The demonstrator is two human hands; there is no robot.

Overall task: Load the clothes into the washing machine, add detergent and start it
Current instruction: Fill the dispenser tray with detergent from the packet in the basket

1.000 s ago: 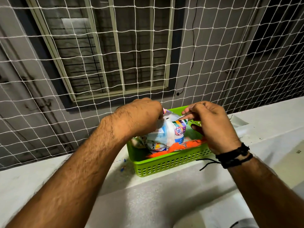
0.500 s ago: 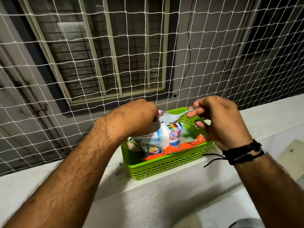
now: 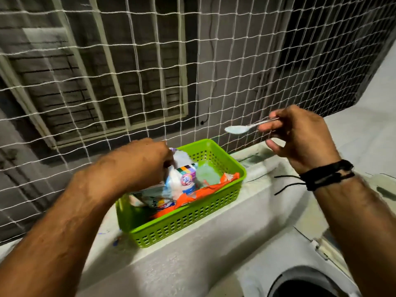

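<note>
White spoon (image 3: 237, 129) pinched in right hand (image 3: 300, 138); left hand (image 3: 137, 163) grips detergent packet (image 3: 182, 176) in basket (image 3: 192, 219).

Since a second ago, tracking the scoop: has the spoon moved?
Yes. The spoon has come up and right, clear of the green basket, in the right hand.
</note>
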